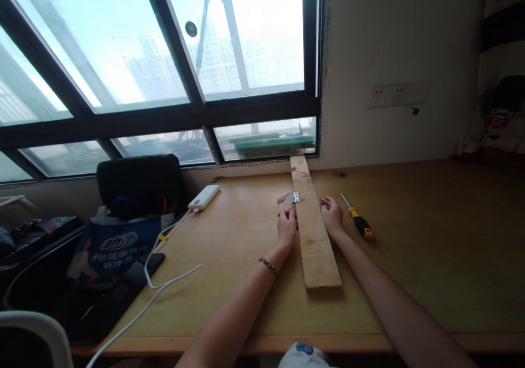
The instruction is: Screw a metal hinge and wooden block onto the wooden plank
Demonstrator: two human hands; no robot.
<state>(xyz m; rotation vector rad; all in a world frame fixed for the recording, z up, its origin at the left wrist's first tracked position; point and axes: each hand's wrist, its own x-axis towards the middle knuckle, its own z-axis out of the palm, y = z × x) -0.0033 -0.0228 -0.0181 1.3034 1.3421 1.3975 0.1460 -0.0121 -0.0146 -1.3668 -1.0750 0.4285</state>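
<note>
A long wooden plank [315, 242] lies lengthwise on the table, its far end toward the window. At its left edge sits a small wooden piece [284, 199], with a metal hinge [294, 197] across the joint between them. My left hand [287, 227] is closed, its fingertips pinching at the near end of the small piece. On the plank's other side, my right hand [332, 215] rests beside the right edge with loosely curled fingers, holding nothing that I can see. A screwdriver [361, 223] with a yellow and black handle lies to the right of that hand.
At the table's left edge lies a white power bank [204, 197] with a white cable [158, 288] trailing toward me. A black chair [139, 185] and a blue bag [115, 247] stand to the left. The window [250, 40] and a wall socket [397, 94] are behind the table.
</note>
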